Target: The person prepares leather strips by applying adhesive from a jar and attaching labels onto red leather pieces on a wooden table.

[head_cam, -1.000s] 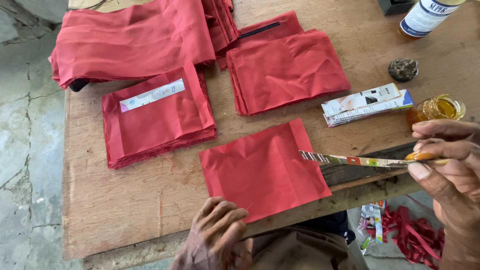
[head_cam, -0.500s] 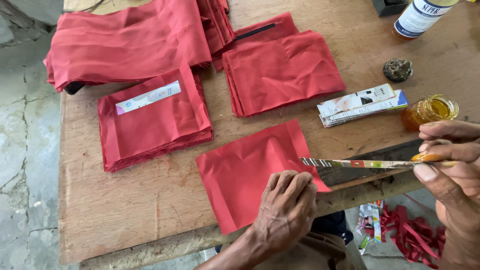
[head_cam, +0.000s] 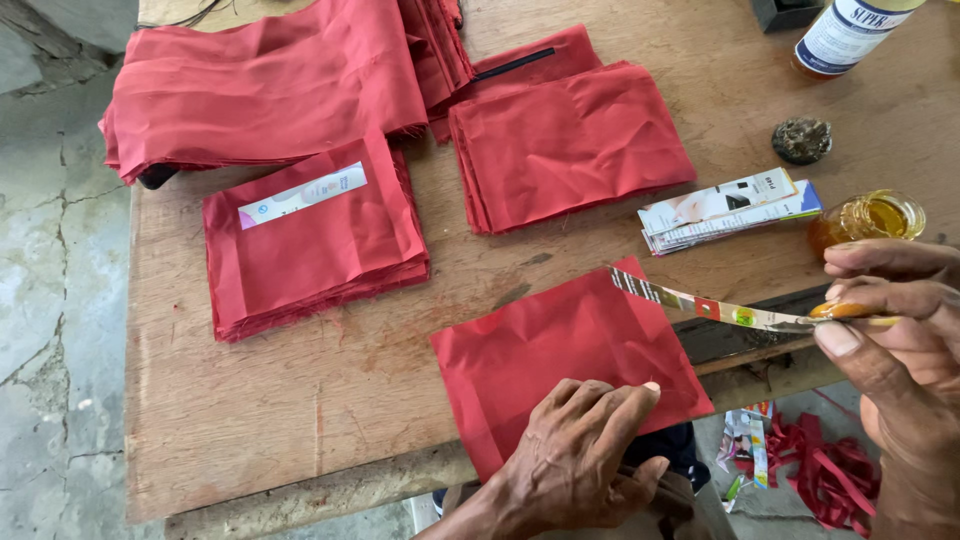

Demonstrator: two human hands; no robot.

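A single red cloth piece (head_cam: 560, 355) lies flat at the near edge of the wooden table (head_cam: 300, 400). My left hand (head_cam: 585, 450) rests palm down on its near edge, fingers spread and pressing it. My right hand (head_cam: 895, 340) pinches a long narrow printed paper strip (head_cam: 710, 305) that reaches left over the cloth's far right corner. Something orange and glossy shows on the fingertip holding the strip.
Stacks of red cloth pieces (head_cam: 310, 240) (head_cam: 570, 145) and a larger red pile (head_cam: 270, 85) cover the far table. A small pile of printed strips (head_cam: 725, 208), a little glass jar of amber liquid (head_cam: 875, 218), a dark lump (head_cam: 802, 138) and a white bottle (head_cam: 850, 35) sit right. Red scraps (head_cam: 830, 475) lie on the floor.
My left hand came up from the table edge onto the red cloth piece, then slid back toward its near edge. My right hand keeps holding the strip in about the same place.
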